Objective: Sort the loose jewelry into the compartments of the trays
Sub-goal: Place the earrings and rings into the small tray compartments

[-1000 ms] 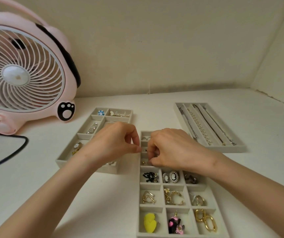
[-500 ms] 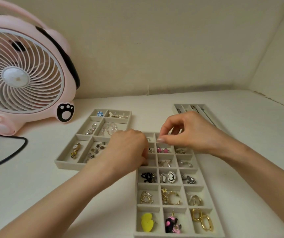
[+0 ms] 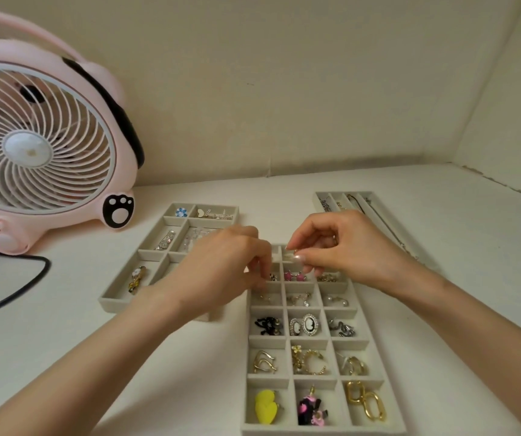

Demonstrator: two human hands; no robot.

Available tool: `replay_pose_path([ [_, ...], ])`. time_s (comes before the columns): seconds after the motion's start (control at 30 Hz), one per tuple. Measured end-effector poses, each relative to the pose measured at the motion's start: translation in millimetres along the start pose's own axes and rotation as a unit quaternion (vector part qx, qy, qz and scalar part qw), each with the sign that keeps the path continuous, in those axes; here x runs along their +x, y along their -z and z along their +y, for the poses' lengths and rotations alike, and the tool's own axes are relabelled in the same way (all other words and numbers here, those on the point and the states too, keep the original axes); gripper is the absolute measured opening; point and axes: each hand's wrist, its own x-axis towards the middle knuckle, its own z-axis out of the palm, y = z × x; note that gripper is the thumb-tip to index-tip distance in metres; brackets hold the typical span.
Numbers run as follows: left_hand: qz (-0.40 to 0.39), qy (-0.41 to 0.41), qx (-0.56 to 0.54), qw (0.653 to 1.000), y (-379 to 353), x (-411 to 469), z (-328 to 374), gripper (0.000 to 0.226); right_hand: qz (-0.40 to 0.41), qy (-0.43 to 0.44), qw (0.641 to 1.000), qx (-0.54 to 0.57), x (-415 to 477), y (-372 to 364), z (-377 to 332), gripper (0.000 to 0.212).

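Note:
A grey tray with many small compartments lies in front of me, filled with earrings and rings. My right hand hovers over its far end and pinches a small pale earring between thumb and forefinger. My left hand reaches down with curled fingers into a compartment on the tray's far left; whether it holds anything is hidden. A second grey tray with brooches and clips sits to the left, partly under my left hand. A long-slot tray with necklaces lies behind my right hand.
A pink fan stands at the back left, its black cable looping over the white tabletop. Beige walls close off the back and the right side.
My right hand has lifted away from the left hand and now holds a small earring above the tray's far end. My left hand dipped into the far-left compartments.

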Motion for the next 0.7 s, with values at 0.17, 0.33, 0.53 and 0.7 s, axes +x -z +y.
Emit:
replay_pose_path([
  [0.17,-0.031,0.013,0.022,0.999,-1.0,0.8,6.4,0.009,0.009,-0.007,1.0,-0.002,-0.6,1.1,2.1,0.017],
  [0.33,-0.036,-0.011,0.055,0.998,-11.2,2.0,16.4,0.017,0.008,-0.006,1.0,-0.016,-3.6,1.2,2.9,0.02],
  [0.53,-0.058,-0.043,0.069,0.995,-7.6,4.4,13.7,0.019,0.016,0.0,1.0,-0.012,-6.5,2.7,3.1,0.013],
  [0.7,-0.072,-0.051,0.079,0.993,-3.7,6.8,11.9,0.021,0.019,0.007,1.0,-0.015,-7.2,3.0,4.7,0.012],
])
